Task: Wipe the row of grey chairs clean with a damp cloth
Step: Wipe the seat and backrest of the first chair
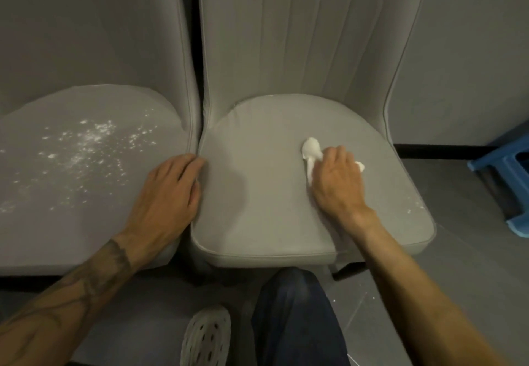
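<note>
White crumpled cloth (311, 148) | right hand (335, 185) fingers curled round it on smooth grey seat (257, 208) | left hand (166, 194) fingers relaxed, holding nothing

Grey wall (472, 51), dark grey floor (458, 265), blue stool (503, 162) at right.

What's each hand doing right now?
Left hand: open, flat on the left seat.
Right hand: grips the white cloth on the right seat.
</note>
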Demonstrator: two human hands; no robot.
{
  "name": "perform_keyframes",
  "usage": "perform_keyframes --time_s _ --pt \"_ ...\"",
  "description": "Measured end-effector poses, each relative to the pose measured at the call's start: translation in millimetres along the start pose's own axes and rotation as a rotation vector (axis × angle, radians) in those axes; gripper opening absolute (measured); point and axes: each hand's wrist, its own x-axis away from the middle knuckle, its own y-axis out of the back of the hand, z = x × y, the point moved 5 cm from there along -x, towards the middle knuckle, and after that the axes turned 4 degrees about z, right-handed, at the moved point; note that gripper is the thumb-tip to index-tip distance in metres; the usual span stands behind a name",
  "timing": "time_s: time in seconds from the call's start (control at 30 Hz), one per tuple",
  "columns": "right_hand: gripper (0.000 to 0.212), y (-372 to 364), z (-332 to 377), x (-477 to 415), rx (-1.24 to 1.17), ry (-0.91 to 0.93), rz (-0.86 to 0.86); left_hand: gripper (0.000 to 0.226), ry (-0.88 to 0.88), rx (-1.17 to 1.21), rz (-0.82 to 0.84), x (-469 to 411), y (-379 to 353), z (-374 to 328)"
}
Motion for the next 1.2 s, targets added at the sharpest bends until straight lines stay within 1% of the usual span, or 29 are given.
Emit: perform_keyframes --time_s 0.03,0.07,0.17,0.23,0.27,0.37,0.4,0.43,0.47,0.5,0.57,0.63,0.67,0.77,0.8,0.83,0.87,0.93,0.97,1.03,1.13,1.2 --pt "0.037 -1.5 7.7 1.7 0.007 -0.020 0.002 0.049 -0.021 -0.004 0.001 -1.6 -0.7 -4.5" --pt "0.037 -1.5 25.6 8.2 -0.022 0.006 -0.011 0.049 -0.035 -0.005 0.002 -3.2 -2.1 -10.5" --pt "0.028 -3.6 82.8 40.4 -0.211 0.224 -0.116 0.046 0.001 0.030 -0.013 -8.6 -7.2 -31.6" --pt "0.028 -2.2 72.7 44.2 -0.178 0.318 -0.101 0.042 0.075 0.084 -0.024 -11.0 -10.9 -45.4" --pt "0.028 -0.1 53.6 36.9 -0.125 0.298 -0.101 0.039 0.110 0.110 -0.029 -11.0 -12.8 -50.5" --pt "0.031 4.8 -6.9 10.9 -0.042 0.059 -0.074 0.041 0.164 0.146 -0.059 -7.5 -17.6 -59.4" --pt "0.033 5.6 -12.5 8.0 -0.034 -0.004 -0.056 0.043 0.180 0.155 -0.072 -6.2 -17.7 -59.4" --pt "0.034 5.9 -4.9 10.5 -0.016 -0.027 -0.061 0.044 0.193 0.162 -0.085 -5.5 -17.2 -58.8" --pt "0.034 6.7 11.2 19.7 -0.042 0.002 -0.080 0.045 0.202 0.167 -0.091 -5.8 -17.3 -58.7" --pt "0.031 5.1 31.4 34.7 -0.107 0.071 -0.102 0.046 0.207 0.166 -0.092 -6.0 -17.4 -58.5" --pt "0.023 1.8 60.5 73.3 -0.212 0.272 -0.097 0.049 0.204 0.161 -0.090 -5.5 -17.8 -58.4" --pt "0.026 4.1 43.5 84.8 -0.215 0.371 -0.070 0.050 0.194 0.165 -0.096 -4.5 -17.3 -58.7" --pt "0.028 6.7 22.2 78.4 -0.199 0.348 -0.074 0.050 0.191 0.168 -0.100 -4.5 -16.8 -59.1" --pt "0.022 11.5 -41.5 45.3 -0.154 0.102 -0.021 0.053 0.189 0.160 -0.103 -5.9 -16.3 -61.0" --pt "0.021 12.0 -47.5 41.1 -0.127 0.047 -0.019 0.053 0.190 0.159 -0.107 -6.0 -16.4 -61.4" --pt "0.020 13.9 -40.4 43.8 -0.109 0.037 -0.045 0.053 0.187 0.157 -0.113 -5.8 -16.9 -61.7" --pt "0.021 14.1 -24.9 53.1 -0.131 0.074 -0.060 0.051 0.184 0.152 -0.121 -5.1 -17.1 -61.6" --pt "0.025 5.4 7.1 82.5 -0.180 0.235 -0.059 0.050 0.171 0.143 -0.141 -4.7 -17.8 -59.9" --pt "0.027 3.3 8.9 93.3 -0.186 0.296 -0.051 0.050 0.164 0.139 -0.150 -4.7 -18.9 -58.7" --pt "0.029 5.7 -25.3 89.2 -0.189 0.289 -0.052 0.051 0.154 0.129 -0.163 -5.2 -21.8 -56.4" --pt "0.028 13.2 -106.8 52.3 -0.117 0.071 -0.032 0.050 0.140 0.121 -0.192 -7.5 -26.9 -53.3" --pt "0.027 13.9 -143.9 34.9 -0.134 -0.056 0.006 0.049 0.134 0.121 -0.211 -8.4 -28.8 -51.7"
